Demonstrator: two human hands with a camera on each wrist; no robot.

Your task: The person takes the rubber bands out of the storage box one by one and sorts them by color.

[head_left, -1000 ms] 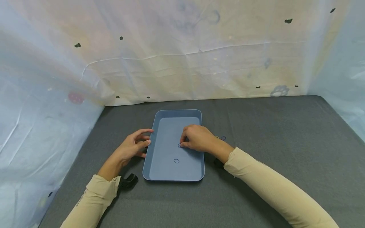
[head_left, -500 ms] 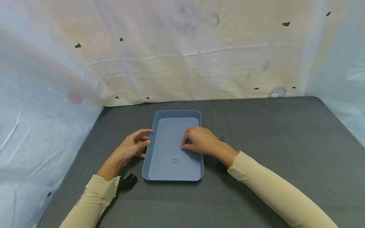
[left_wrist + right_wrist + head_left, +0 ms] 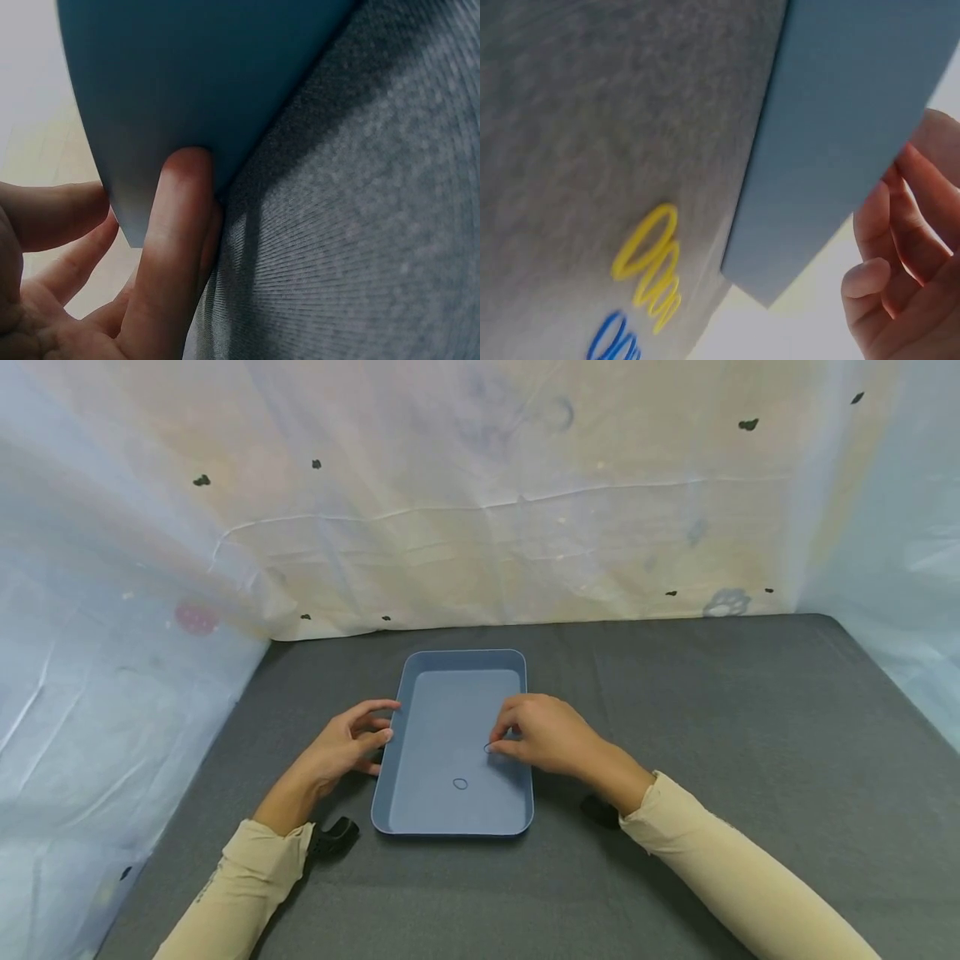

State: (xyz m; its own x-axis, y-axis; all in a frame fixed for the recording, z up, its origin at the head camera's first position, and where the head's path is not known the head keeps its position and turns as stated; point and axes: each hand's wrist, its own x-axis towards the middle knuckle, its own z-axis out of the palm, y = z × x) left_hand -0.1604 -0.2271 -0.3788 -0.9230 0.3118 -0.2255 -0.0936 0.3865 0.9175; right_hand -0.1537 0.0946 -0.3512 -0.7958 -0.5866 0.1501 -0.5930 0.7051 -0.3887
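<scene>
A shallow blue-grey tray (image 3: 450,810) lies on the dark cloth, with a thin dark rubber band (image 3: 461,784) on its floor. Above the tray's right half, my right hand (image 3: 551,735) pinches another rubber band (image 3: 487,748) between thumb and index finger. The left hand (image 3: 347,745) rests its loosely bent fingers against the left wall of the tray; in the left wrist view its fingertips touch the outer wall (image 3: 142,90). In the right wrist view that hand's fingers are beyond the tray wall, and the pinched band is hidden.
Several yellow rubber bands (image 3: 646,247) and blue rubber bands (image 3: 609,341) lie on the cloth right of the tray; the right forearm hides them from the head view. Dark wrist straps show near both cuffs. A pale printed curtain (image 3: 480,552) hangs behind the table.
My right hand has moved slightly right, carrying the pinched rubber band with it. Its forearm now covers the bands on the cloth. The left hand stays at the tray.
</scene>
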